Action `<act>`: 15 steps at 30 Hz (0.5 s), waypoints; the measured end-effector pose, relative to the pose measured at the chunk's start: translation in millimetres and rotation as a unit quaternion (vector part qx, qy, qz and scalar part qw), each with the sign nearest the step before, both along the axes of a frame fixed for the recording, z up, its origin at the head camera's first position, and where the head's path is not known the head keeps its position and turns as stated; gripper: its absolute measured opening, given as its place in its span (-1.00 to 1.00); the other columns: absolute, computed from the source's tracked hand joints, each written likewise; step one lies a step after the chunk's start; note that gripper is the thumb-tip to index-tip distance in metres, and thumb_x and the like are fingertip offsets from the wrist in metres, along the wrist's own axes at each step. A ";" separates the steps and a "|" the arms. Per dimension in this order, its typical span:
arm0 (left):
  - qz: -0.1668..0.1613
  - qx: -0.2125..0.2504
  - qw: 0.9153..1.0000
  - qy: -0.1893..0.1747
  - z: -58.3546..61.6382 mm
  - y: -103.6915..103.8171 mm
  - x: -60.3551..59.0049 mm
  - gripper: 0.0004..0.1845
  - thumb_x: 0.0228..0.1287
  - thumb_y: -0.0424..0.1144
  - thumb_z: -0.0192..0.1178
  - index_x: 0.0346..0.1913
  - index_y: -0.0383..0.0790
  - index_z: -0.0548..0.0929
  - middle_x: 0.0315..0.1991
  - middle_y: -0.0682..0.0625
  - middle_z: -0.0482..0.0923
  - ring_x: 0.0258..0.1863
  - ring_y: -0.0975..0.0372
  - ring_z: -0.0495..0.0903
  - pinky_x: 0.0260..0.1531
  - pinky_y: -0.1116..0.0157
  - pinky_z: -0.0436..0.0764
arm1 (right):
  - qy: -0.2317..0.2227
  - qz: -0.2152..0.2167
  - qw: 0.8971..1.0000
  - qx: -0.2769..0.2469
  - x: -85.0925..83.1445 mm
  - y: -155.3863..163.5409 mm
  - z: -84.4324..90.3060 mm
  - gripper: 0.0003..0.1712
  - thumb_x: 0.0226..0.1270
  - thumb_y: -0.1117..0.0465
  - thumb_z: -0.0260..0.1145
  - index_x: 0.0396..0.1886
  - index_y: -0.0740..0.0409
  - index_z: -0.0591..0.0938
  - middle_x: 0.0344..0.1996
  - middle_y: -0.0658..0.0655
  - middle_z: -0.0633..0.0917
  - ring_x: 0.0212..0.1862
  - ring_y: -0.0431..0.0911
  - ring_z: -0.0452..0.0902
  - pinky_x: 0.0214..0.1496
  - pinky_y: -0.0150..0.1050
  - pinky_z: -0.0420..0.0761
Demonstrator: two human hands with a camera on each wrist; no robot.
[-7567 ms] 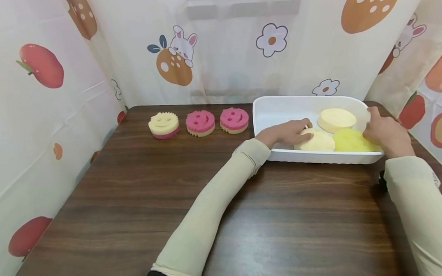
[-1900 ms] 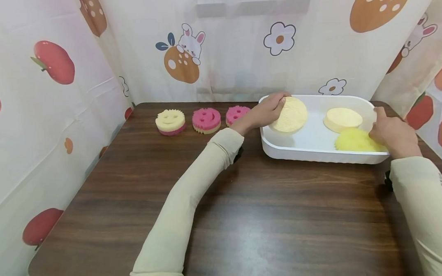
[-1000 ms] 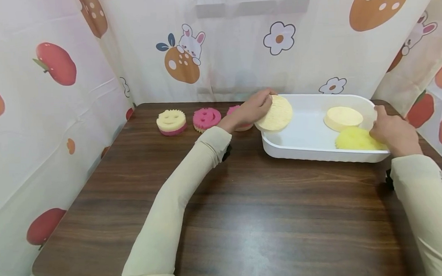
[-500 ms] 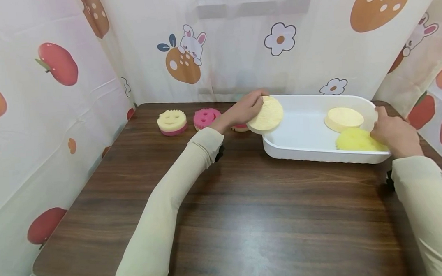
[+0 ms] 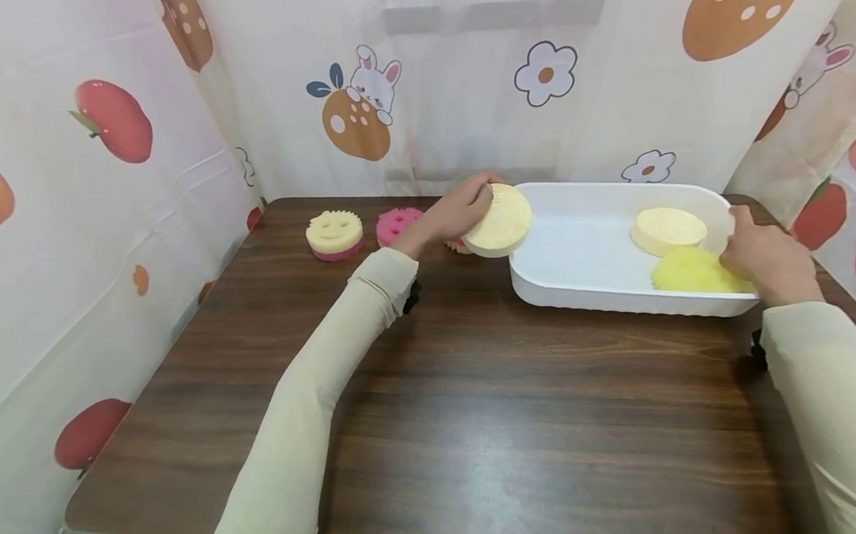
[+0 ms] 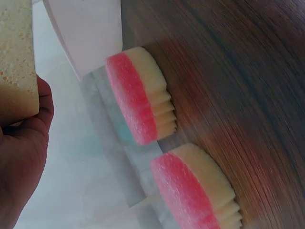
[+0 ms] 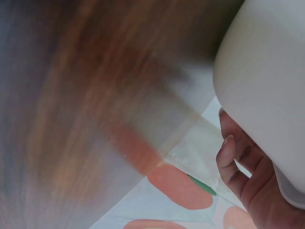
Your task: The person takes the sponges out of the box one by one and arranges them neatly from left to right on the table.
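My left hand [image 5: 461,210] holds a round pale-yellow sponge [image 5: 499,222] by its left edge, tilted and raised just left of the white tray [image 5: 580,292]. In the left wrist view the sponge [image 6: 16,57] shows a porous side with fingers behind it. With my right hand [image 5: 768,256] I grip the right end of the tray; the right wrist view shows curled fingers [image 7: 233,162] against its outer wall. Inside the tray lie another pale round sponge [image 5: 669,230] and a bright yellow one [image 5: 697,271], close to the right hand.
Along the table's back edge stand a smiley sponge [image 5: 335,234] with a cream top and a pink smiley sponge [image 5: 397,224]. Another pink-and-cream sponge [image 5: 458,246] is mostly hidden behind my left hand. A printed curtain [image 5: 449,99] rises behind the brown table [image 5: 478,424].
My left hand has lifted the pale round sponge out of the tray and carried it left, past the tray's left end. The right hand stays at the tray's right end.
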State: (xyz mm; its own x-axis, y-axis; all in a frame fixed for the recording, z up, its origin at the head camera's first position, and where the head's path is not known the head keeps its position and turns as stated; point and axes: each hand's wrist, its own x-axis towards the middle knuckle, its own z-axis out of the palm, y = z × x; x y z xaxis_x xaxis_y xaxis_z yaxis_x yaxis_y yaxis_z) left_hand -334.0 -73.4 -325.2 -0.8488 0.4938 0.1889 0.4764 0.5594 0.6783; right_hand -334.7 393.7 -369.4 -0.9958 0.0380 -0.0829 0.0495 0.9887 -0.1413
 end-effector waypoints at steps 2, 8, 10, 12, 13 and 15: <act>0.005 -0.002 1.000 0.003 1.0 -3.6 0.5 -0.58 0.58 -0.14 -0.35 0.25 -0.16 0.43 0.09 -0.05 0.47 -0.18 0.22 0.47 -0.07 0.39 0.47 | 0.004 -0.001 1.000 0.001 -0.5 0.9 0.4 -0.16 0.43 0.12 0.01 0.53 0.30 -0.14 -0.08 0.64 0.46 -0.26 0.40 0.50 -0.47 0.17 0.47; 0.022 0.000 1.000 0.001 -4.0 -13.2 3.3 -0.61 0.57 -0.16 -0.31 0.19 -0.19 0.48 0.07 -0.06 0.50 -0.11 0.21 0.47 -0.04 0.36 0.47 | 0.001 0.003 1.000 0.001 2.2 -1.4 4.1 -0.18 0.43 0.13 0.01 0.51 0.32 -0.12 -0.09 0.64 0.45 -0.27 0.37 0.49 -0.46 0.14 0.48; 0.028 -0.003 1.000 0.000 -6.6 -17.9 6.2 -0.62 0.56 -0.17 -0.29 0.18 -0.19 0.48 0.03 -0.07 0.52 -0.12 0.20 0.48 -0.05 0.35 0.48 | 0.000 0.001 1.000 -0.001 2.7 -1.7 3.8 -0.18 0.42 0.13 0.00 0.51 0.32 -0.11 -0.10 0.64 0.46 -0.27 0.37 0.49 -0.48 0.12 0.48; 0.036 -0.004 0.999 -0.009 -8.2 -23.5 9.7 -0.63 0.56 -0.16 -0.28 0.18 -0.16 0.48 -0.02 -0.06 0.52 -0.16 0.20 0.48 -0.09 0.34 0.48 | -0.001 0.001 1.000 -0.002 1.5 -0.9 2.6 -0.18 0.42 0.12 0.00 0.52 0.32 -0.12 -0.10 0.63 0.47 -0.27 0.37 0.49 -0.50 0.11 0.47; 0.039 -0.002 0.999 -0.013 -9.0 -26.6 11.3 -0.63 0.56 -0.15 -0.28 0.18 -0.15 0.48 -0.05 -0.06 0.52 -0.18 0.20 0.49 -0.11 0.34 0.49 | -0.003 0.000 1.000 -0.002 1.2 -0.8 2.5 -0.17 0.42 0.12 0.00 0.52 0.32 -0.12 -0.10 0.63 0.47 -0.28 0.37 0.49 -0.51 0.11 0.47; 0.041 0.009 0.999 -0.023 -10.8 -32.4 13.9 -0.63 0.57 -0.14 -0.28 0.18 -0.14 0.47 -0.11 -0.05 0.51 -0.25 0.20 0.49 -0.17 0.33 0.50 | -0.004 0.000 1.000 0.000 1.3 -1.2 2.1 -0.16 0.42 0.12 0.01 0.52 0.32 -0.13 -0.11 0.63 0.47 -0.29 0.35 0.49 -0.51 0.10 0.48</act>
State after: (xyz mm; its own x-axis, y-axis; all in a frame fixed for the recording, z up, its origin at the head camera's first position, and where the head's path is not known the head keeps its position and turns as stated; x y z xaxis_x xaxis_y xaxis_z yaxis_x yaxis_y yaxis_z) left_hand -320.1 -105.7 -336.0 -0.8945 0.4187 0.1568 0.3969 0.5823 0.7095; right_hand -333.5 392.6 -367.3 -0.9952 0.0386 -0.0904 0.0512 0.9886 -0.1419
